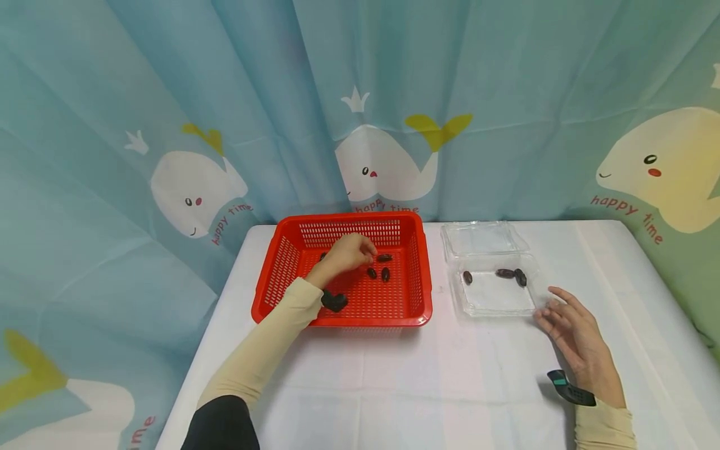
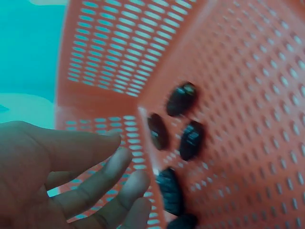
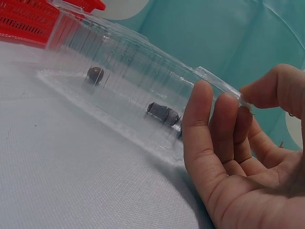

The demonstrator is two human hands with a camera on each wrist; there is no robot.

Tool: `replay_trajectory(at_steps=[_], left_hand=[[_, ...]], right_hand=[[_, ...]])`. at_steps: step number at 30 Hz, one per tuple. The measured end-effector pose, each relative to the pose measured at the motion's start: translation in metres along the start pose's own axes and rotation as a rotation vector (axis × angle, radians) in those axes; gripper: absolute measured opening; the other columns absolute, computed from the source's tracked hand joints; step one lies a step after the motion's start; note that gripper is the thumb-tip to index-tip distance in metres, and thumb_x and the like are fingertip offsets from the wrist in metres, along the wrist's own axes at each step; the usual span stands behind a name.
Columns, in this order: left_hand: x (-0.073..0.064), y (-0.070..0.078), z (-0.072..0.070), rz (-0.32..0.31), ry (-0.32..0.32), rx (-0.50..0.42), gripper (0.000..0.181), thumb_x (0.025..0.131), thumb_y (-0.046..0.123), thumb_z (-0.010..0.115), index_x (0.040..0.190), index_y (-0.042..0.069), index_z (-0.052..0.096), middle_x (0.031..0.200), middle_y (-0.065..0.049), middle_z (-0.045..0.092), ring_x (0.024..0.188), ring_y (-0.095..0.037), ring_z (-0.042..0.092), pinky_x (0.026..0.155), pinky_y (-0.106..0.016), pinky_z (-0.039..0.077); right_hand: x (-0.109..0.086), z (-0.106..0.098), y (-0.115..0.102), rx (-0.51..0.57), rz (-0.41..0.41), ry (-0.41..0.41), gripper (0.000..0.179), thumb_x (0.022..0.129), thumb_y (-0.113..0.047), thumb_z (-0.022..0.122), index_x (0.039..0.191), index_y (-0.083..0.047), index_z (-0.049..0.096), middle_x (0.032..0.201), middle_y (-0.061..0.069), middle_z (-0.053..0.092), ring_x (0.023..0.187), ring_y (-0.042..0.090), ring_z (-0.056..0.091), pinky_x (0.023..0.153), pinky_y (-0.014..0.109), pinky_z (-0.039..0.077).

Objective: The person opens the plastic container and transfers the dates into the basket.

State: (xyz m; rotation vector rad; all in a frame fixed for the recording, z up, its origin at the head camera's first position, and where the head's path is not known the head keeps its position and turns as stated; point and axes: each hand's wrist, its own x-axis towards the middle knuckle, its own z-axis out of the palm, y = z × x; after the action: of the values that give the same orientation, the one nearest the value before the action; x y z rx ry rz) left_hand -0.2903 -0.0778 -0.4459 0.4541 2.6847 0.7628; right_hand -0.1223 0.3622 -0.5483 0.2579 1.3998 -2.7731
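Inside a red plastic basket (image 1: 416, 320), my left hand (image 1: 350, 251) reaches over its floor with the fingers loosely bent. Nothing shows between its thumb and fingertips in the left wrist view. Several dark, glossy dates (image 2: 192, 140) lie close by on the basket floor. To the right stands a clear plastic box (image 1: 472, 311), its lid (image 1: 478, 239) folded back. Three dates (image 1: 505, 273) sit in it. My right hand (image 1: 579, 337) holds the box at its near right corner, thumb at the rim and fingers against the outer wall.
Both containers stand on a table with a white cloth (image 1: 427, 387), the box a short gap right of the basket. A blue-green curtain (image 1: 506, 94) with printed whales hangs right behind the table's far edge.
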Motion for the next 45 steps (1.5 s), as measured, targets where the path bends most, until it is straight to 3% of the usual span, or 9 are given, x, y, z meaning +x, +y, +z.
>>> replay_trajectory(at_steps=[9, 17, 23, 28, 31, 36, 41, 45], left_hand=[[-0.019, 0.026, -0.007, 0.024, 0.044, -0.042, 0.019, 0.098, 0.013, 0.073, 0.116, 0.009, 0.078, 0.115, -0.007, 0.077, 0.101, -0.023, 0.067, 0.082, -0.034, 0.055], [-0.039, 0.062, 0.001, 0.119, 0.100, -0.135, 0.016, 0.097, 0.014, 0.074, 0.113, 0.014, 0.079, 0.114, -0.002, 0.077, 0.085, -0.017, 0.065, 0.074, -0.027, 0.052], [-0.045, 0.085, 0.013, 0.224, 0.122, -0.083, 0.016, 0.098, 0.015, 0.073, 0.114, 0.015, 0.078, 0.110, 0.002, 0.076, 0.087, -0.014, 0.064, 0.076, -0.027, 0.052], [-0.041, 0.100, 0.021, 0.360, 0.124, 0.008, 0.019, 0.100, 0.015, 0.070, 0.117, 0.016, 0.077, 0.114, 0.004, 0.075, 0.103, -0.014, 0.067, 0.089, -0.025, 0.053], [-0.036, 0.110, 0.026, 0.488, 0.088, 0.111, 0.019, 0.100, 0.015, 0.070, 0.118, 0.017, 0.076, 0.117, 0.005, 0.074, 0.112, -0.014, 0.066, 0.099, -0.024, 0.052], [-0.025, 0.132, 0.031, 0.677, 0.020, 0.294, 0.019, 0.101, 0.019, 0.070, 0.119, 0.021, 0.075, 0.118, 0.007, 0.072, 0.114, -0.012, 0.060, 0.098, -0.018, 0.048], [-0.006, 0.153, 0.039, 0.774, -0.037, 0.401, 0.022, 0.100, 0.020, 0.072, 0.121, 0.022, 0.074, 0.117, 0.009, 0.070, 0.113, -0.010, 0.057, 0.095, -0.014, 0.046], [0.011, 0.163, 0.046, 0.802, -0.118, 0.442, 0.024, 0.099, 0.022, 0.074, 0.122, 0.023, 0.073, 0.119, 0.008, 0.070, 0.115, -0.009, 0.057, 0.094, -0.014, 0.046]], right_hand=[[0.001, 0.001, 0.001, 0.002, 0.001, 0.001, 0.037, 0.107, 0.001, 0.045, 0.129, -0.019, 0.068, 0.103, 0.001, 0.061, 0.088, 0.011, 0.070, 0.085, 0.026, 0.063], [0.000, 0.001, 0.000, 0.021, 0.004, -0.003, 0.036, 0.107, 0.001, 0.046, 0.128, -0.018, 0.068, 0.098, 0.001, 0.065, 0.087, 0.012, 0.071, 0.083, 0.027, 0.063], [-0.001, 0.001, 0.000, 0.030, 0.006, 0.001, 0.036, 0.107, 0.001, 0.047, 0.129, -0.018, 0.068, 0.099, 0.001, 0.066, 0.088, 0.012, 0.071, 0.084, 0.027, 0.063], [-0.001, 0.001, -0.001, 0.030, 0.005, -0.001, 0.036, 0.107, 0.001, 0.047, 0.129, -0.018, 0.068, 0.103, 0.001, 0.064, 0.088, 0.012, 0.071, 0.084, 0.027, 0.063], [-0.001, 0.001, -0.001, 0.026, 0.007, 0.003, 0.036, 0.106, 0.002, 0.047, 0.128, -0.019, 0.068, 0.106, 0.001, 0.062, 0.088, 0.011, 0.070, 0.084, 0.027, 0.063], [0.000, 0.001, -0.002, 0.027, 0.010, 0.010, 0.036, 0.106, 0.002, 0.048, 0.131, -0.018, 0.067, 0.109, 0.001, 0.059, 0.088, 0.011, 0.070, 0.084, 0.027, 0.063], [0.000, 0.001, -0.003, 0.041, 0.004, -0.002, 0.036, 0.107, 0.002, 0.047, 0.129, -0.017, 0.067, 0.105, 0.001, 0.062, 0.088, 0.012, 0.070, 0.084, 0.028, 0.063], [0.000, 0.001, -0.002, 0.054, 0.004, -0.014, 0.036, 0.106, 0.003, 0.046, 0.128, -0.016, 0.068, 0.103, 0.002, 0.064, 0.087, 0.012, 0.070, 0.083, 0.028, 0.063]])
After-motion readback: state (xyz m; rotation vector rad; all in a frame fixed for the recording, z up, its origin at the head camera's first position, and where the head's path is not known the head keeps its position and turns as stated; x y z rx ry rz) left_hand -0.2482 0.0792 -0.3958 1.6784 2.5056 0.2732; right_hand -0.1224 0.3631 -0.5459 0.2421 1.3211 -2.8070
